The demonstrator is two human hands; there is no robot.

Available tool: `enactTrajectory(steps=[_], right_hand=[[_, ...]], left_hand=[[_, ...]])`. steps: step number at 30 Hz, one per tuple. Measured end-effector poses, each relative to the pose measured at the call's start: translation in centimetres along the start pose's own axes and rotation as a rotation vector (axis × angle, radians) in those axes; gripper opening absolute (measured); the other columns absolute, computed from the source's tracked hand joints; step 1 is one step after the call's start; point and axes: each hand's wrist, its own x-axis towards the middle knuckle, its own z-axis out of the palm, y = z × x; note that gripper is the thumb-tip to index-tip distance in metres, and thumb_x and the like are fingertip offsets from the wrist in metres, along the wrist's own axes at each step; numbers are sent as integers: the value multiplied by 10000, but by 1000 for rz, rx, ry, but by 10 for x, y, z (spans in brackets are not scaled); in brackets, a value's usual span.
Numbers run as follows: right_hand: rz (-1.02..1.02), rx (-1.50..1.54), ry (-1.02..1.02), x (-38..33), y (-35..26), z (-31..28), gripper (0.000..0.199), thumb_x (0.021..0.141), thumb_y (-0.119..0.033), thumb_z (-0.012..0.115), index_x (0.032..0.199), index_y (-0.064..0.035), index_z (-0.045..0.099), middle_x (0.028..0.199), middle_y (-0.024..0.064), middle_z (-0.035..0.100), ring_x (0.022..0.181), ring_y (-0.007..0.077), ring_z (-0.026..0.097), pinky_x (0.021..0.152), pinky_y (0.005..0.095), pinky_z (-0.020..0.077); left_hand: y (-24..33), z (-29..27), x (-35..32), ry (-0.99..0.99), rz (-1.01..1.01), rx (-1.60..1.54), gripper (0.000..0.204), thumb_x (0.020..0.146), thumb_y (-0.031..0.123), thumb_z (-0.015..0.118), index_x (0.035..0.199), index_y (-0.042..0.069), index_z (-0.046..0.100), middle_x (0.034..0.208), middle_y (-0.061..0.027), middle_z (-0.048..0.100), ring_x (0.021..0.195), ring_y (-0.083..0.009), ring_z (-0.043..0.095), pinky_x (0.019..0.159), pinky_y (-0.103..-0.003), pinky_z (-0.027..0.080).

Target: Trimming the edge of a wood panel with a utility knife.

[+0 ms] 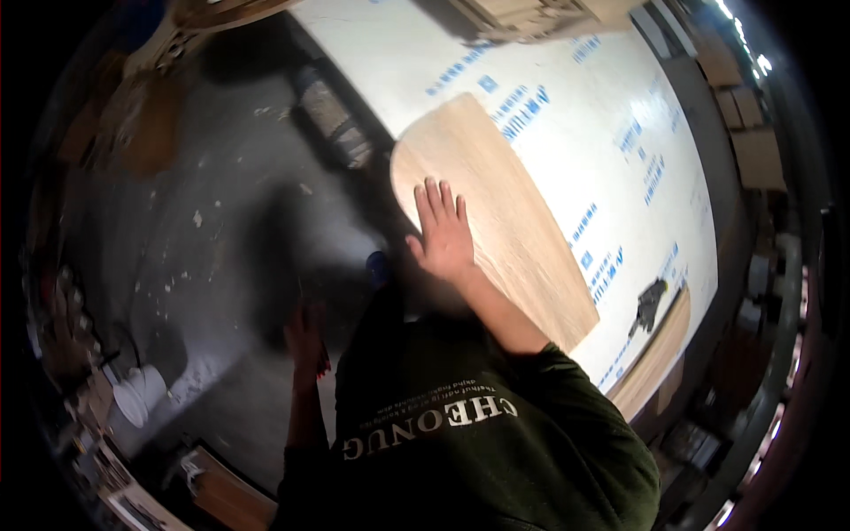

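Observation:
My right hand (445, 237) lies flat near the rounded left edge of a light wood-grain board (513, 212), fingers spread and holding nothing. The board has one curved end and a straight cut at its near right end. It rests on a white worktop (646, 168) with blue print. My left hand (305, 341) hangs low in shadow, away from the worktop. Something small and red (324, 362) shows beside that hand. Darkness and blur hide its fingers, so whether it grips the red thing is unclear.
A dark tool or glove-like item (649, 305) sits at the worktop's right, beside a narrow curved wood piece (655, 354). Wooden parts (540, 18) are stacked at the far end. A white bucket (139, 395) stands on the grey floor (221, 221) at left, among scattered scraps.

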Motion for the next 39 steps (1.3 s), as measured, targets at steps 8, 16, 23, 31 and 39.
enactTrajectory(steps=[8,16,23,31,39], right_hand=[[532,55,-23,-209,42,2,829,769,-246,649,1483,-81,260,1550,187,200,1432,398,168,1138,570,167],[615,4,13,-277,43,9,788,765,-114,631,1468,-57,279,1523,206,248,1409,412,220,1126,554,218],[527,-68,550,-303,104,-134,292,864,-211,563,1132,-107,616,1069,66,677,958,244,655,751,365,527],[828,-135,535,-350,192,-192,466,872,-540,528,752,-99,615,722,100,642,678,312,625,625,417,477],[826,64,796,-422,178,-174,275,794,-361,703,836,-90,714,767,70,636,767,273,615,694,391,494]], left_hand=[[130,-27,165,-357,-313,-787,527,945,251,589,1388,50,386,1030,-69,634,807,-147,600,596,-264,486],[202,4,214,-385,-294,-1091,442,907,185,647,1288,53,465,906,-34,601,573,-64,511,459,-200,405],[264,-23,204,-433,-202,-1381,445,952,277,590,1316,33,512,896,-65,671,500,-26,419,435,-187,347],[367,46,129,-796,-189,-1191,455,926,160,575,1335,-4,460,954,-176,685,501,-73,491,416,-200,399],[428,83,82,-854,-216,-1168,332,908,79,586,1212,-24,503,879,-150,675,552,-139,587,419,-222,458]])
